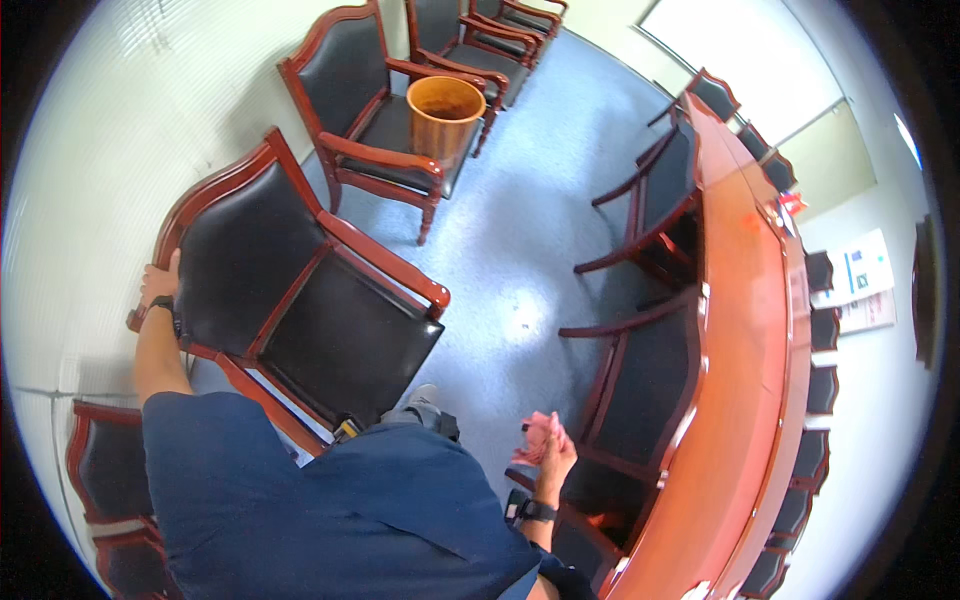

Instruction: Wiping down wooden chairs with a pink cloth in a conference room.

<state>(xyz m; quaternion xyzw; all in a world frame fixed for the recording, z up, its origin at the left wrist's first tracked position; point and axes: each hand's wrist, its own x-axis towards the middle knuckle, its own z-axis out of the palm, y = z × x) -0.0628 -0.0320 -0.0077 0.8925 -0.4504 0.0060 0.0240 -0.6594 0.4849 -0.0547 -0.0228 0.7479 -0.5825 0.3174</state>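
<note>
At the left, my left hand (159,282) grips the back frame of an armchair (253,255), its thumb lying beside the black padded backrest. This chair has a glossy red-brown wooden frame and a black seat, and stands angled in front of me. Down at the right, a crumpled pink cloth (534,441) is bunched in my right hand (553,461). That hand hovers over the floor near the chairs along the table, away from the armchair. Both wrists wear dark bands.
A wooden-looking wastebasket (447,124) sits on the seat of the armchair behind (341,67). More armchairs line the left wall. On the right runs a long curved conference table (742,360) with chairs (645,382) on both sides. Blue-grey floor (510,262) lies between the rows.
</note>
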